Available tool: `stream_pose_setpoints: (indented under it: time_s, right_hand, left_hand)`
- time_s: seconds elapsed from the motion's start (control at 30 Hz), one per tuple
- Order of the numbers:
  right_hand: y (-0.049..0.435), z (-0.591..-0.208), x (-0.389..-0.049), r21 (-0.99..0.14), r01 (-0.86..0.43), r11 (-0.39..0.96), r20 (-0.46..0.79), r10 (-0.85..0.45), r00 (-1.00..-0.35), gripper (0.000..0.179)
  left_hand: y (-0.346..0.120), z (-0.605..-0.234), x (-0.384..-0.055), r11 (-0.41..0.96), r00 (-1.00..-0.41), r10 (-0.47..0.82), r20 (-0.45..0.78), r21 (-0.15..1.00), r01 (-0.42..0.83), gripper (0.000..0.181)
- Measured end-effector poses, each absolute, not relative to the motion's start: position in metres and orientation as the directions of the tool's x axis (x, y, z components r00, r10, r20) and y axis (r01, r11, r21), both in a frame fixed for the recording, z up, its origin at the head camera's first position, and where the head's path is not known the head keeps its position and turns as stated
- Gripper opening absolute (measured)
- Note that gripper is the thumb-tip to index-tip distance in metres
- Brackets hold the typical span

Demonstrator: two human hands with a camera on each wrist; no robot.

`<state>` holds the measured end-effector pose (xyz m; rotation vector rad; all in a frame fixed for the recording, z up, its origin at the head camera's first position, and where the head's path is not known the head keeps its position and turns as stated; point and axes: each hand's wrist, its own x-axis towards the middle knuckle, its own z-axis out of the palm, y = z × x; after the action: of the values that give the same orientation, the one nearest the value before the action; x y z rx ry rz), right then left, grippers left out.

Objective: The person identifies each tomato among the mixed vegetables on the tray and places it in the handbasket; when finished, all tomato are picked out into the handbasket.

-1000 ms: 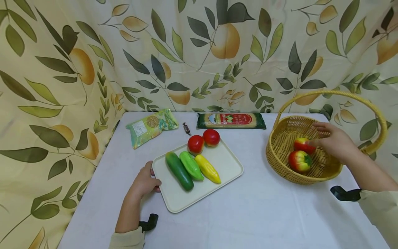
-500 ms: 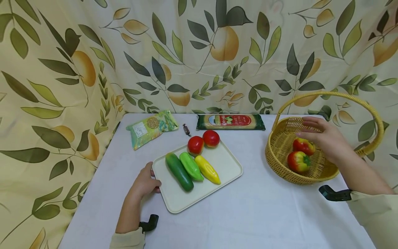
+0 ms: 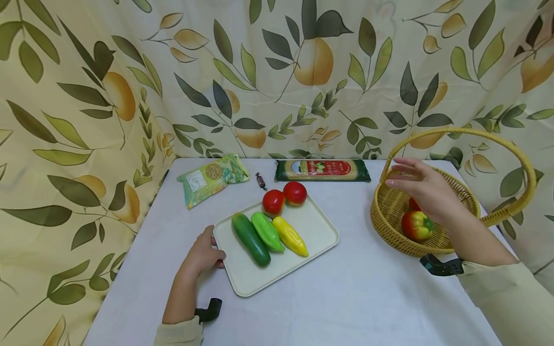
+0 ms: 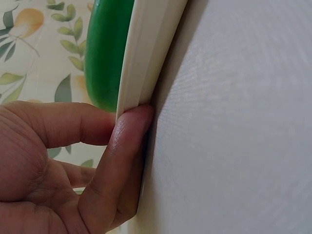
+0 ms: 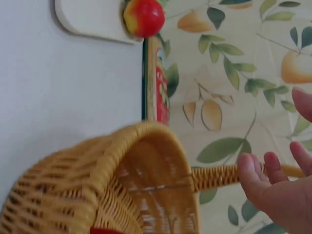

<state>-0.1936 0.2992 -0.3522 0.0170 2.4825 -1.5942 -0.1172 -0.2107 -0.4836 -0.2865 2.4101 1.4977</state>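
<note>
At its left edge my left hand (image 3: 203,252) pinches the cream tray (image 3: 318,223); in the left wrist view the thumb and a finger (image 4: 131,126) meet at the rim. On the tray lie a dark green cucumber (image 3: 251,240), a light green pepper-like vegetable (image 3: 267,231), a yellow one (image 3: 290,235) and two round red fruits (image 3: 273,202). My right hand (image 3: 428,192) holds nothing and hovers over the wicker basket (image 3: 389,235), fingers extended near its handle. Inside the basket is a red-yellow fruit (image 3: 417,226) with a green top; another red one (image 3: 413,205) is mostly hidden by the hand.
Along the back of the white-covered table lie a green snack bag (image 3: 212,179), a small wrapped candy (image 3: 260,181) and a long green-and-red packet (image 3: 322,170). The basket's tall handle (image 3: 525,168) arches over its right side. A leaf-patterned curtain (image 3: 277,86) hangs behind.
My right hand has moved left and away from the fruits in the basket, toward the left base of the handle. The left hand and tray stay put.
</note>
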Motion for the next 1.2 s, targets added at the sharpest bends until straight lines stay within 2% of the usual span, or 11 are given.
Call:
stream_pose_setpoints:
  time_s: [0.13, 0.37, 0.5, 0.6, 0.87, 1.2]
  right_hand:
    - [0.283, -0.355, -0.198, -0.926, 0.102, 0.363, -0.151, -0.111, -0.982, 0.080]
    - [0.261, -0.359, -0.209, -0.913, 0.085, 0.399, -0.145, -0.122, -0.982, 0.081]
    - [0.247, -0.364, -0.216, -0.909, 0.076, 0.410, -0.143, -0.135, -0.980, 0.080]
    - [0.238, -0.368, -0.220, -0.918, 0.084, 0.388, -0.153, -0.152, -0.976, 0.079]
    - [0.219, -0.376, -0.232, -0.934, 0.093, 0.345, -0.162, -0.176, -0.971, 0.079]
    - [0.198, -0.392, -0.245, -0.945, 0.117, 0.307, -0.180, -0.188, -0.966, 0.084]
  left_hand:
    - [-0.212, -0.485, -0.118, 0.440, -0.942, -0.011, -0.335, 0.844, -0.306, 0.066]
    - [-0.209, -0.486, -0.120, 0.433, -0.941, -0.007, -0.339, 0.847, -0.309, 0.076]
    - [-0.211, -0.485, -0.119, 0.446, -0.938, -0.016, -0.347, 0.837, -0.317, 0.075]
    - [-0.212, -0.484, -0.119, 0.453, -0.936, -0.020, -0.353, 0.831, -0.323, 0.073]
    - [-0.213, -0.483, -0.119, 0.447, -0.937, -0.014, -0.349, 0.836, -0.319, 0.081]
    - [-0.213, -0.485, -0.120, 0.429, -0.946, -0.007, -0.323, 0.854, -0.295, 0.065]
